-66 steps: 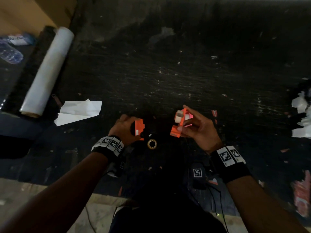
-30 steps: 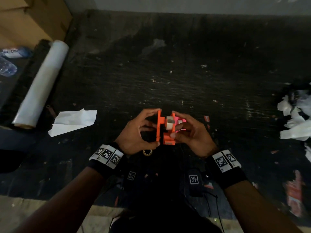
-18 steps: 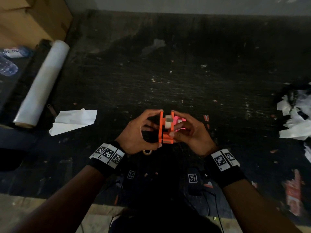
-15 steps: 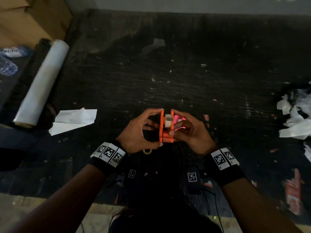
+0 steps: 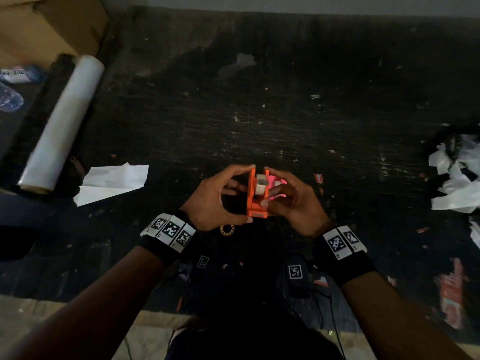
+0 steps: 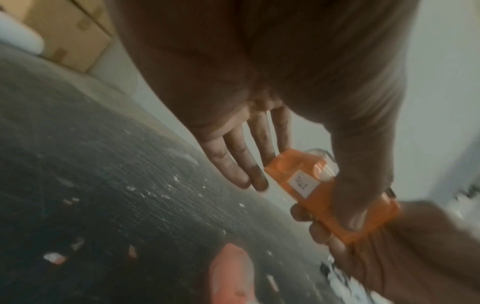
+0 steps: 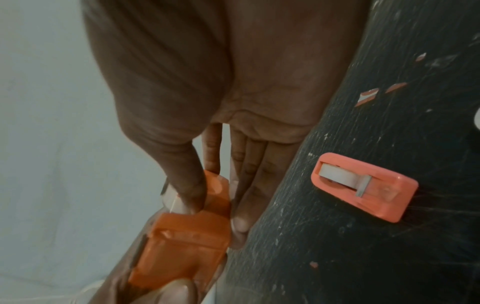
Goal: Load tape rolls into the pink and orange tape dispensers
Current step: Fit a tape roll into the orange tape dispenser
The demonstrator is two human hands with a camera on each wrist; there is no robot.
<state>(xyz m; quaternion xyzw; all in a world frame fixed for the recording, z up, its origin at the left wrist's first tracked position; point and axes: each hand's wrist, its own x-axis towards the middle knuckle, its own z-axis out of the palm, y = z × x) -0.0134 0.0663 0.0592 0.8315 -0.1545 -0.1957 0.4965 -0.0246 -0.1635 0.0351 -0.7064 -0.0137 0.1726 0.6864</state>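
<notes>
Both hands hold the orange tape dispenser (image 5: 255, 203) upright just above the dark table (image 5: 285, 113), near its front edge. A white tape roll (image 5: 261, 183) sits between the dispenser's two orange sides. My left hand (image 5: 250, 193) pinches the left side, thumb low and forefinger at the top. From the right, my right hand (image 5: 266, 187) grips it, with the thumb (image 7: 191, 189) pressing on the tape roll (image 7: 171, 198). The pink tape dispenser (image 7: 363, 189) lies on the table beside my right hand with a white roll (image 7: 335, 174) in it; the head view shows only part of it.
A roll of clear film (image 5: 62, 120), a folded white paper (image 5: 111, 183), a cardboard box (image 5: 39, 27) and a plastic bottle (image 5: 10, 100) are on the left. Crumpled white paper (image 5: 454, 183) lies at the right edge. A small ring (image 5: 227, 229) lies under my left hand.
Two seconds ago each hand held a separate orange part. The hands have come together, and over the last second the left side has closed in against the body with the roll.
</notes>
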